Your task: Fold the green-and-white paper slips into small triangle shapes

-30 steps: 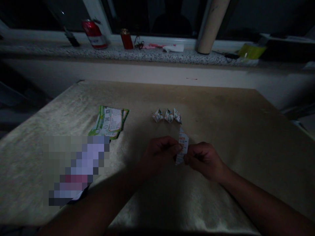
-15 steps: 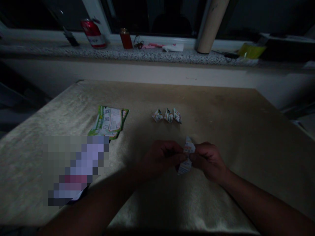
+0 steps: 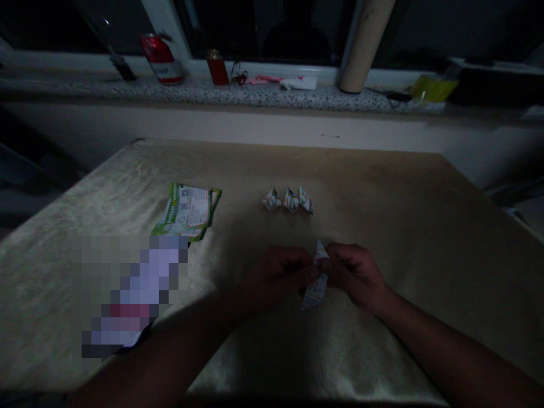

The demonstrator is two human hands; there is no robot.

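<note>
1. Both hands pinch one folded paper [image 3: 315, 292] above the table [image 3: 403, 209]: the left hand [image 3: 284, 269] grips its left edge between thumb and fingers, the right hand [image 3: 359, 275] its right edge. The paper stands tilted between them, its pointed ends showing above and below the thumbs.
2. Just beyond the hands, three folded paper shapes [image 3: 291, 201] sit in a row, close together, between the hands and the windowsill [image 3: 255, 97].
3. Left of the left hand, well apart, lie overlapping green-and-white packets [image 3: 189, 207]. Nearer, beside the left forearm, is a long pixelated item [image 3: 148, 283], too masked to identify.
4. Far ahead of the hands, the windowsill carries a white scrap [image 3: 298, 83] and, farther right, a tan tube [image 3: 368, 45] and a yellow object [image 3: 433, 88].
5. Ahead and left of the hands stand two containers, a red-and-white can [image 3: 161, 59] and a red jar [image 3: 218, 68]; their contents cannot be seen.
</note>
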